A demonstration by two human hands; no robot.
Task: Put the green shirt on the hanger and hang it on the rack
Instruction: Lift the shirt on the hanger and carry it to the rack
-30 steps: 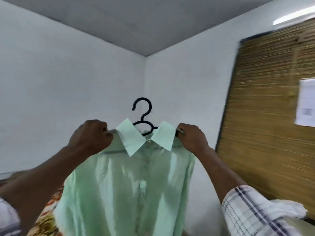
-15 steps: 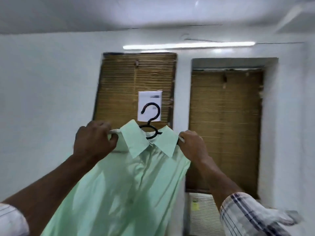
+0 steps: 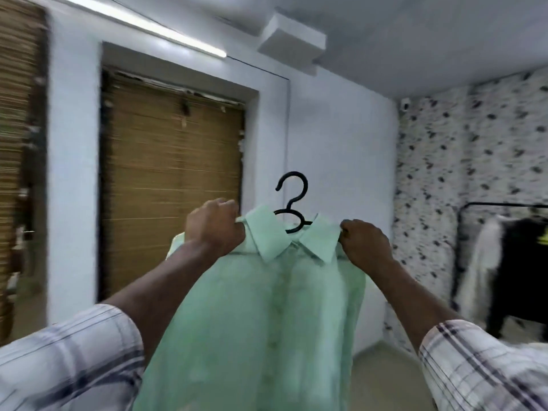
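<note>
Left of the hanger, I see a bamboo blind. Just left of the hanger's hook, the left hand grips one shoulder of the green shirt, which drapes below the hanger. Just right of it, the right hand grips the other shoulder. Far right of the hanger, well apart, stands the rack with dark and white garments.

The green shirt I hold is thin, smooth, matt cloth; its hanger looks like glossy black plastic. The blind is rough woven slats.
</note>
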